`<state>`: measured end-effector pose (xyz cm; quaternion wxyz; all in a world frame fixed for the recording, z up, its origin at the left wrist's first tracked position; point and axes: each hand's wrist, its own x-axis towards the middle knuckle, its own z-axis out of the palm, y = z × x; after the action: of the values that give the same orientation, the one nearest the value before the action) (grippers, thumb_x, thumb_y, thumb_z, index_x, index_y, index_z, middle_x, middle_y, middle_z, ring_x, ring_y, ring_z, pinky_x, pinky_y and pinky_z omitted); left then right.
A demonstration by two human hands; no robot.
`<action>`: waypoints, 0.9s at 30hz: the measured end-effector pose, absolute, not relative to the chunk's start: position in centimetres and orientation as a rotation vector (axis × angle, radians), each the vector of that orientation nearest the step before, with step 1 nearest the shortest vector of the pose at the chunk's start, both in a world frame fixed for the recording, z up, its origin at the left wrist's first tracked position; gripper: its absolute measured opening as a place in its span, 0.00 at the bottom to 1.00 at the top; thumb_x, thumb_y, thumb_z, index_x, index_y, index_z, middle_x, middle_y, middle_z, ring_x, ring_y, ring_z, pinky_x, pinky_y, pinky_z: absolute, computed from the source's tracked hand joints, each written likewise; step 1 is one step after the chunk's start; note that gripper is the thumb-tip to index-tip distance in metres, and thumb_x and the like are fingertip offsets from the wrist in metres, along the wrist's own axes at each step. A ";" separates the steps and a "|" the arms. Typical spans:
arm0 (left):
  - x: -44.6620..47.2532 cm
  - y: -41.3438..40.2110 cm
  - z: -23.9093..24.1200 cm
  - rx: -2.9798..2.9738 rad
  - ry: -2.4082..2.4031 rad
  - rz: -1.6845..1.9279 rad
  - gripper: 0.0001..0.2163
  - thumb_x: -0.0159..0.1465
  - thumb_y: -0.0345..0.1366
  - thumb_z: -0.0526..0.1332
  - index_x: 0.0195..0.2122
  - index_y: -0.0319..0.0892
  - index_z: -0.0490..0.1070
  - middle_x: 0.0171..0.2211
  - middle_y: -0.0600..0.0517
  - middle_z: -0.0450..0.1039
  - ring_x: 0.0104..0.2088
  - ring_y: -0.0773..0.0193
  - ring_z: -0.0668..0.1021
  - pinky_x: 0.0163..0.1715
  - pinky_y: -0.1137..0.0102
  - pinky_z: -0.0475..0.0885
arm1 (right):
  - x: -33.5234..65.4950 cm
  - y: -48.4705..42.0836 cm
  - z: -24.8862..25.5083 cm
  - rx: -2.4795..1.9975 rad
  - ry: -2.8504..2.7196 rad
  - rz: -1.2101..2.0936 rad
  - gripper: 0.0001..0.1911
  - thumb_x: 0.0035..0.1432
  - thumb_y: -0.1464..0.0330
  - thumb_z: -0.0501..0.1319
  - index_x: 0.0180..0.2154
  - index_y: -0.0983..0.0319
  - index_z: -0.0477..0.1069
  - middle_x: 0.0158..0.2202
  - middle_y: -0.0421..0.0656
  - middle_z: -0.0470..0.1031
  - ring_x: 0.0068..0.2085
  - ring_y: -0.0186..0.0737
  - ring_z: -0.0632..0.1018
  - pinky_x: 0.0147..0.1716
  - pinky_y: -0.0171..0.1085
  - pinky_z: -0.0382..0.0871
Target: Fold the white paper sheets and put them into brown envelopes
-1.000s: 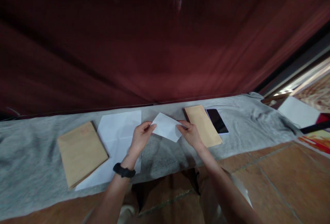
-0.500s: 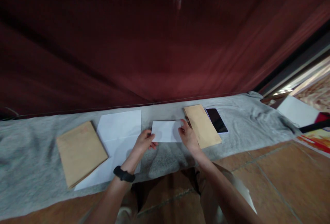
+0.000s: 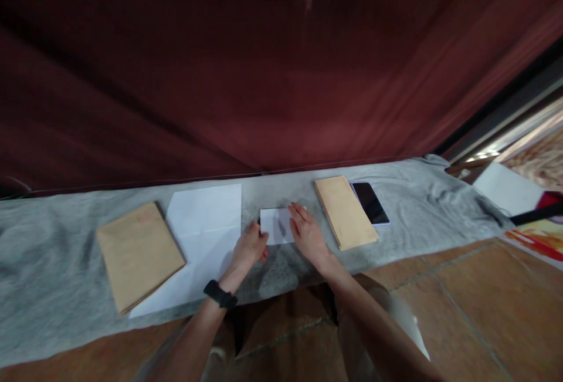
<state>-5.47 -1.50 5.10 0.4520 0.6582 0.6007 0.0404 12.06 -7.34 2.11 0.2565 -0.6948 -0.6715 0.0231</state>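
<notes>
A small white folded paper (image 3: 277, 227) is between my hands over the grey cloth. My left hand (image 3: 253, 244), with a black band on its wrist, pinches the paper's left edge between thumb and fingers. On the paper's right part lies my right hand (image 3: 307, 234), its fingers stretched out flat and covering that end. Left of my left hand, larger white sheets (image 3: 204, 223) rest on the cloth, partly under a stack of brown envelopes (image 3: 141, 256). To the right of my right hand is another stack of tan envelopes (image 3: 346, 212).
A phone (image 3: 370, 203) with a dark screen lies beside the tan envelopes. The grey cloth (image 3: 422, 206) covers a long, narrow surface against a dark red curtain (image 3: 281, 77). Tiled floor (image 3: 479, 294) shows in front, and a white item (image 3: 508, 188) is at far right.
My right hand has gone from gripping the paper's right edge to lying flat across it, further left. My left hand still holds the left edge.
</notes>
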 end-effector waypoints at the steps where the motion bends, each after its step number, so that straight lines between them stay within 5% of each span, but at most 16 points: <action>1: -5.4 -1.6 5.4 1.668 1.501 0.066 0.10 0.68 0.32 0.52 0.48 0.38 0.67 0.19 0.54 0.74 0.18 0.62 0.76 0.21 0.71 0.67 | 11.7 -7.4 1.8 -1.869 -1.872 0.086 0.23 0.71 0.69 0.48 0.64 0.65 0.65 0.66 0.51 0.65 0.66 0.45 0.67 0.64 0.45 0.63; 7: -5.2 -2.1 7.2 2.076 1.755 -0.129 0.12 0.69 0.41 0.55 0.49 0.41 0.69 0.37 0.43 0.81 0.38 0.53 0.83 0.37 0.66 0.72 | 11.0 -8.0 0.5 -1.949 -1.992 0.096 0.25 0.73 0.62 0.50 0.67 0.62 0.61 0.70 0.49 0.59 0.70 0.46 0.60 0.68 0.48 0.54; 12: -4.4 -2.5 6.8 2.466 1.610 0.269 0.17 0.73 0.38 0.45 0.46 0.41 0.73 0.45 0.40 0.79 0.48 0.51 0.79 0.51 0.59 0.70 | 10.9 -8.0 0.6 -1.972 -1.991 0.085 0.26 0.73 0.62 0.49 0.68 0.62 0.60 0.71 0.48 0.56 0.70 0.46 0.60 0.69 0.49 0.53; 17: -2.7 -2.8 3.7 2.671 1.235 0.527 0.23 0.74 0.40 0.43 0.63 0.36 0.66 0.65 0.40 0.66 0.67 0.52 0.65 0.66 0.55 0.58 | 10.8 -8.1 0.5 -1.966 -1.999 0.090 0.26 0.72 0.66 0.49 0.69 0.62 0.58 0.71 0.47 0.56 0.70 0.46 0.60 0.69 0.48 0.52; 27: -1.9 -2.7 1.0 2.657 1.344 0.410 0.30 0.73 0.48 0.43 0.70 0.33 0.55 0.71 0.41 0.54 0.72 0.53 0.55 0.71 0.54 0.48 | 10.9 -8.4 0.0 -2.012 -1.968 0.012 0.27 0.72 0.69 0.46 0.69 0.68 0.56 0.71 0.49 0.56 0.71 0.47 0.58 0.69 0.48 0.50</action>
<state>-1.91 -2.69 1.03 0.0679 0.8819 0.4462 0.1360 10.92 -8.40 0.03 0.1630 -0.7052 -0.6900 0.0042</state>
